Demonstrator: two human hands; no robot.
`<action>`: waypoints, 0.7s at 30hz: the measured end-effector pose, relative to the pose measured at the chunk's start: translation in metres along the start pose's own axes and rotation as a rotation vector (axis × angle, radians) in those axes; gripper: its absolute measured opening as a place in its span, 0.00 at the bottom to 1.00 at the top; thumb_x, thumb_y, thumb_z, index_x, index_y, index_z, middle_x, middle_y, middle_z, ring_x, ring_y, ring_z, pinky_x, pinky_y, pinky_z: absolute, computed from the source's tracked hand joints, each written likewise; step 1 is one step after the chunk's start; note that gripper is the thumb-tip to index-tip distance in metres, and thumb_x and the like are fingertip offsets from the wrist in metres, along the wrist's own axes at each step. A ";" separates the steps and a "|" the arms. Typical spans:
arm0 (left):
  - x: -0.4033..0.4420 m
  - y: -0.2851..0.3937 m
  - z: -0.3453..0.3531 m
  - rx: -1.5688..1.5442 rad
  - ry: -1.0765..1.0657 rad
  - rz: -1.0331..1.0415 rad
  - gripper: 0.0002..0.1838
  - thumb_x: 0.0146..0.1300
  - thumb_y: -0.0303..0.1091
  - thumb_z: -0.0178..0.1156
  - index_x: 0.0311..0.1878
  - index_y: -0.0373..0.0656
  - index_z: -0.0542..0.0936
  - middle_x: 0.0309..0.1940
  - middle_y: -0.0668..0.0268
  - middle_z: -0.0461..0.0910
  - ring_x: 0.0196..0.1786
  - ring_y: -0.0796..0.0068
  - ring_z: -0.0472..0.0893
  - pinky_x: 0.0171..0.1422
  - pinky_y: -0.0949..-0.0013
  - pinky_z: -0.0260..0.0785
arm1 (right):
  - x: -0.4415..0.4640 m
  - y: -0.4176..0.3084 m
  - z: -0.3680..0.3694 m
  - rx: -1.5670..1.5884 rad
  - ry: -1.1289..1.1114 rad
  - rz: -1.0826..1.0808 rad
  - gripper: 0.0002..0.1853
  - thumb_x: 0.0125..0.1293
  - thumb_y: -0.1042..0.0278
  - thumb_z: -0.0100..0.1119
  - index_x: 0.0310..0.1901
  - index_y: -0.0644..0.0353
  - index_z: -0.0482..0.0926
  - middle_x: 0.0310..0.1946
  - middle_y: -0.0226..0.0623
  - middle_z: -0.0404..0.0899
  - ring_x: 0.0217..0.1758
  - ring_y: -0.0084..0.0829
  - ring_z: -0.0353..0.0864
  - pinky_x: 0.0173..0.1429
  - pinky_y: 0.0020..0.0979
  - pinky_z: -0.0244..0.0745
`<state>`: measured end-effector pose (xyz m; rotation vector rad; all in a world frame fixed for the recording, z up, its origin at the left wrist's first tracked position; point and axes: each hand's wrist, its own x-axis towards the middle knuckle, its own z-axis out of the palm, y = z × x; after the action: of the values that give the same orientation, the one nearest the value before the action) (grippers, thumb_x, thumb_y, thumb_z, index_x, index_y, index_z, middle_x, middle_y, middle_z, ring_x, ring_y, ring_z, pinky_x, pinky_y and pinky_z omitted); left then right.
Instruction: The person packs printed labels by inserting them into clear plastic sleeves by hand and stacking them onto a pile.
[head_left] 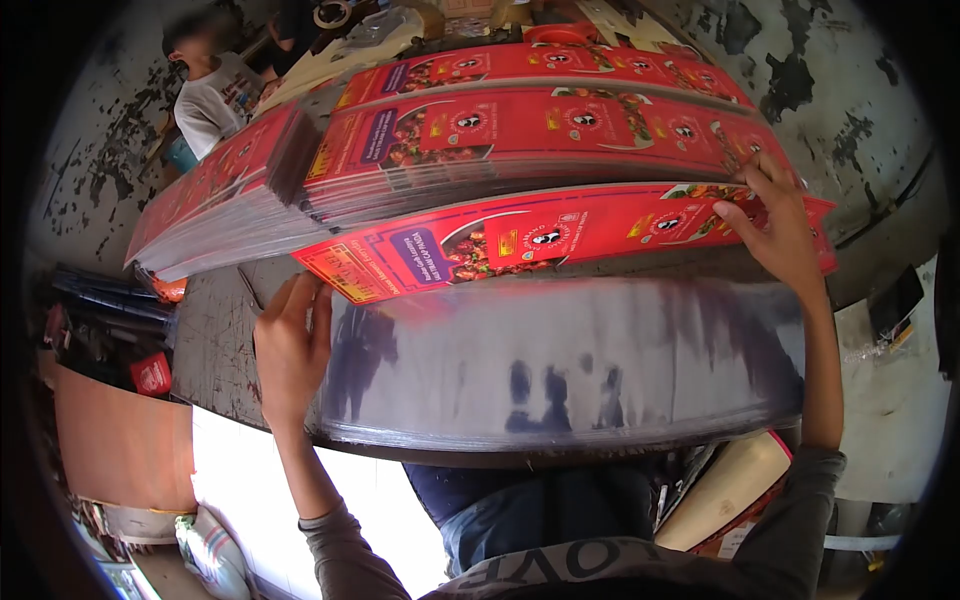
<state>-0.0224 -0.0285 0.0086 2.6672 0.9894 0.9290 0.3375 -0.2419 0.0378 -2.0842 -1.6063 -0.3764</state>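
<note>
2 hands (left, right) gripping red sheet between red stacks and glossy stack

Co-worker: head blurred. Second person: cut off at top edge. Sheet: smallest print unreadable. Left hand: some fingertips hidden, probably behind sheet corner. Wearer's shirt: cut off by bottom edge.

I see room above the glossy sheets; beyond, the tilted red strip and printed stacks (thick ones) block passage.
</note>
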 end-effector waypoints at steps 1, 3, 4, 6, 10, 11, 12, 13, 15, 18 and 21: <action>-0.005 0.001 0.005 0.047 -0.019 0.005 0.11 0.54 0.27 0.54 0.41 0.36 0.72 0.29 0.53 0.75 0.30 0.54 0.75 0.33 0.61 0.66 | 0.001 -0.001 0.002 -0.054 0.031 -0.029 0.18 0.49 0.61 0.62 0.34 0.65 0.70 0.31 0.41 0.67 0.36 0.37 0.67 0.44 0.35 0.60; -0.008 0.000 0.014 0.045 -0.008 0.041 0.13 0.54 0.29 0.55 0.43 0.36 0.71 0.29 0.53 0.75 0.32 0.53 0.75 0.35 0.60 0.66 | 0.004 -0.001 0.007 -0.103 0.061 -0.059 0.18 0.49 0.60 0.62 0.33 0.66 0.70 0.30 0.42 0.68 0.36 0.37 0.68 0.43 0.34 0.61; -0.009 0.000 0.017 0.039 0.002 0.081 0.15 0.54 0.30 0.55 0.45 0.35 0.70 0.30 0.53 0.75 0.34 0.52 0.75 0.36 0.60 0.66 | 0.005 0.000 0.010 -0.076 0.093 -0.040 0.18 0.50 0.60 0.61 0.33 0.66 0.70 0.29 0.42 0.69 0.35 0.37 0.68 0.42 0.33 0.61; -0.007 0.001 0.016 0.011 -0.036 0.047 0.16 0.55 0.30 0.55 0.46 0.35 0.68 0.33 0.52 0.75 0.38 0.50 0.74 0.40 0.60 0.66 | 0.004 0.003 0.011 -0.051 0.120 -0.024 0.17 0.50 0.60 0.61 0.33 0.66 0.70 0.28 0.42 0.71 0.34 0.38 0.68 0.42 0.32 0.61; 0.013 0.006 0.010 -0.332 -0.077 0.021 0.13 0.58 0.28 0.51 0.45 0.34 0.69 0.31 0.55 0.77 0.34 0.60 0.78 0.38 0.65 0.67 | 0.002 0.020 0.005 0.000 0.145 0.051 0.17 0.49 0.61 0.62 0.33 0.66 0.71 0.28 0.41 0.73 0.33 0.35 0.69 0.43 0.32 0.61; 0.020 0.008 0.008 -0.533 -0.109 -0.042 0.11 0.59 0.28 0.49 0.45 0.34 0.69 0.30 0.57 0.78 0.32 0.66 0.79 0.37 0.69 0.67 | -0.001 0.026 0.005 0.059 0.183 0.101 0.17 0.49 0.61 0.62 0.33 0.66 0.71 0.28 0.40 0.73 0.34 0.33 0.69 0.43 0.32 0.61; 0.028 0.009 0.004 -0.532 -0.107 -0.044 0.11 0.59 0.28 0.49 0.45 0.34 0.69 0.30 0.57 0.78 0.32 0.66 0.79 0.37 0.69 0.67 | -0.003 0.032 0.007 0.061 0.182 0.099 0.17 0.49 0.61 0.62 0.33 0.66 0.71 0.28 0.40 0.73 0.34 0.33 0.69 0.43 0.32 0.61; 0.038 0.009 0.001 -0.640 -0.208 -0.071 0.11 0.61 0.29 0.47 0.44 0.34 0.70 0.29 0.60 0.77 0.31 0.72 0.79 0.37 0.72 0.67 | -0.005 0.037 0.009 0.132 0.250 0.140 0.16 0.49 0.62 0.62 0.33 0.65 0.71 0.28 0.40 0.72 0.33 0.33 0.68 0.42 0.31 0.61; 0.052 0.007 0.007 -0.825 -0.316 -0.073 0.14 0.65 0.34 0.40 0.42 0.34 0.72 0.27 0.65 0.77 0.30 0.78 0.78 0.36 0.78 0.66 | -0.005 0.037 0.008 0.202 0.321 0.177 0.15 0.49 0.62 0.61 0.32 0.65 0.71 0.28 0.39 0.72 0.33 0.32 0.68 0.42 0.31 0.61; 0.046 -0.002 0.030 -0.996 -0.375 -0.121 0.16 0.66 0.35 0.39 0.41 0.33 0.72 0.29 0.63 0.77 0.30 0.76 0.78 0.37 0.76 0.68 | -0.006 0.035 0.003 0.076 0.146 0.180 0.14 0.51 0.63 0.59 0.31 0.65 0.70 0.27 0.38 0.70 0.30 0.32 0.65 0.41 0.30 0.59; 0.038 -0.011 0.038 -1.011 -0.452 -0.106 0.14 0.66 0.32 0.39 0.41 0.31 0.72 0.31 0.61 0.77 0.31 0.74 0.79 0.38 0.75 0.69 | -0.008 0.041 0.012 0.021 0.212 0.009 0.13 0.51 0.64 0.58 0.30 0.65 0.69 0.25 0.37 0.68 0.28 0.32 0.61 0.40 0.30 0.57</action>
<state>0.0171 0.0067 -0.0059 1.7998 0.3753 0.5305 0.3743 -0.2504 0.0153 -1.9627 -1.4696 -0.5558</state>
